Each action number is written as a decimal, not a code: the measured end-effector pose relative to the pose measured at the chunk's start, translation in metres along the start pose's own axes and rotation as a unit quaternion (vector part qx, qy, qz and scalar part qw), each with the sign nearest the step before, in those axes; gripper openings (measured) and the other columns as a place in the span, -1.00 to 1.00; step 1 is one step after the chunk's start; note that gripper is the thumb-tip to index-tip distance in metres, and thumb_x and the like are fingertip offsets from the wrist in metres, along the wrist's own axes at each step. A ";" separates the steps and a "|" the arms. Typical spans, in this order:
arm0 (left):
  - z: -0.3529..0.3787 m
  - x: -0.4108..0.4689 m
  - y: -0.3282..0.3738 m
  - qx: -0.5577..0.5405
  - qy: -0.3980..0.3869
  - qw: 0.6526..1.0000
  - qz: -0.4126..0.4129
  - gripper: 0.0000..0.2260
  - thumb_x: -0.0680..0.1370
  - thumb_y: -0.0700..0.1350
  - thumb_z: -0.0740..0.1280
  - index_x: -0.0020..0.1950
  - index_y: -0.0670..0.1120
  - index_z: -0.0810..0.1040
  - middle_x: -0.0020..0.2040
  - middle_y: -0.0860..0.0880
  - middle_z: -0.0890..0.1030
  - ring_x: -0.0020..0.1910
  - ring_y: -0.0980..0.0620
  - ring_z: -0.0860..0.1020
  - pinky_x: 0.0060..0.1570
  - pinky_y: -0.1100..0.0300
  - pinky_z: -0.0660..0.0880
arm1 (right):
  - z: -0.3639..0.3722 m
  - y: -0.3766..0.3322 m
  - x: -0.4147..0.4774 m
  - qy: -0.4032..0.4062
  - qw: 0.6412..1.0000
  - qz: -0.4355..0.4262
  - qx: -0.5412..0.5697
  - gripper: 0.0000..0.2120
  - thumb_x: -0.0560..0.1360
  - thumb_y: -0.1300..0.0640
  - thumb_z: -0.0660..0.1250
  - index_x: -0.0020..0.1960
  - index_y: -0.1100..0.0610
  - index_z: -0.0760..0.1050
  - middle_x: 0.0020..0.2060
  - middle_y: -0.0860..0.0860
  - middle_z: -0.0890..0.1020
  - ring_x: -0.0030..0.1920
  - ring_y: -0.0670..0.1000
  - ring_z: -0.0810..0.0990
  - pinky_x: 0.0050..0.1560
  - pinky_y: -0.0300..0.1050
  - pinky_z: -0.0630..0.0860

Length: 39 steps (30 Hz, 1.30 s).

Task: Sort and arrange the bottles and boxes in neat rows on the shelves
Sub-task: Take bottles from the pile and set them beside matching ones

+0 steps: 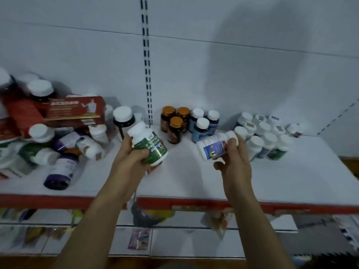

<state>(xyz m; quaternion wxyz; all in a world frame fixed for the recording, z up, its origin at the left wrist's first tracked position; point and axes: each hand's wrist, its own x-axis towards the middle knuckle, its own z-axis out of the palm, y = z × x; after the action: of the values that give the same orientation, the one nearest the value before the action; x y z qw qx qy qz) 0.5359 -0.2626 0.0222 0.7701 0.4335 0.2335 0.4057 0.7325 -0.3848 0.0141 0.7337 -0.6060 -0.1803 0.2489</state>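
Two hands, each holding one pill bottle over the shelf [194, 181], below the slotted upright [146, 65].
Left hand [132, 158] fingers wrapped round the green-label white bottle [150, 146], tilted, just under the upright; Chinese print, too blurred to read. Right hand [233, 162] fingers pinch the blue-label white bottle [213, 147], sideways, right of the upright; text unreadable. Standing right of the upright: gold-capped brown bottles [174, 123], blue bottles [202, 125], white bottles [266, 136]. Left of it: jumbled bottles [64, 152], red box [75, 109].

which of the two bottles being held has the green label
The green-label bottle is the one gripped by the left hand. The right hand holds the blue-label bottle instead.
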 end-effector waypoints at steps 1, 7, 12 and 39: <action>0.017 0.003 -0.013 0.025 0.004 1.000 -0.005 -0.45 0.38 -0.23 0.36 0.37 0.05 0.45 0.06 0.04 0.70 0.11 -0.02 0.65 0.00 0.04 0.63 | -0.024 -0.002 0.005 0.015 0.999 -0.023 -0.027 -0.80 0.70 0.02 0.20 0.29 -0.10 0.47 -0.16 -0.11 0.63 -0.18 -0.07 0.55 -0.24 -0.13 0.44; 0.089 0.029 -0.101 0.238 -0.010 0.971 0.002 -0.50 0.52 -0.29 0.47 0.34 0.10 0.44 0.27 0.00 0.56 0.19 -0.04 0.61 0.12 0.02 0.61 | -0.136 -0.010 0.033 0.086 0.969 -0.125 -0.193 -0.76 0.60 0.08 0.39 0.23 -0.10 0.47 0.08 -0.08 0.61 -0.08 -0.10 0.60 -0.11 -0.18 0.52; 0.146 0.048 -0.154 0.389 -0.010 0.919 0.068 -0.49 0.46 -0.18 0.56 0.29 0.11 0.42 0.21 0.16 0.53 0.14 0.15 0.53 0.12 0.14 0.53 | -0.179 -0.011 0.067 0.058 0.920 -0.134 -0.364 -0.61 0.52 0.04 0.48 0.30 -0.07 0.46 0.09 -0.06 0.55 -0.05 0.00 0.59 -0.05 -0.19 0.53; -0.078 -0.031 0.031 0.698 0.227 0.670 0.114 -0.78 0.54 -0.26 0.41 0.18 -0.11 0.60 0.04 -0.04 0.58 -0.06 0.01 0.48 -0.01 0.02 0.49 | 0.056 0.025 0.015 -0.426 0.757 -0.285 -0.405 -0.43 0.47 0.18 0.39 0.42 -0.14 0.37 0.39 -0.14 0.39 0.42 -0.02 0.31 0.38 0.05 0.34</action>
<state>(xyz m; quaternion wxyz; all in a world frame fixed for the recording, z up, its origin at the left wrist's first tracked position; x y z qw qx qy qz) 0.4499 -0.2422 0.0088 0.1142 0.7624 0.5644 0.2952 0.7088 -0.3275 0.0002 0.3038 -0.5987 -0.7228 0.1641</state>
